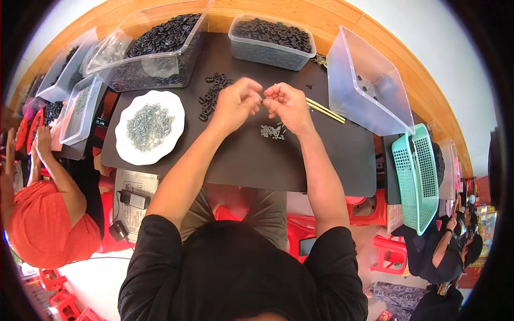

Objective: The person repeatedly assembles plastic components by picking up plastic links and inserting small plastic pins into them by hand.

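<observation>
Over the middle of the dark table my left hand (235,106) and my right hand (287,107) meet almost fingertip to fingertip. Both have curled, pinching fingers; whatever sits between them is too small to make out. Just beyond my left wrist lies a loose group of small black plastic parts (208,99). Below my right hand is a little heap of small metal screws or pins (273,131). A white scalloped plate (128,148) to the left carries a large pile of similar metal pieces (150,127). Two yellow sticks (327,111) rest beside my right hand.
Clear bins of black parts stand at the back left (160,51) and back middle (272,43). A nearly bare clear bin (368,80) is at the back right, near a green basket (416,179). A co-worker in red (48,224) sits at left.
</observation>
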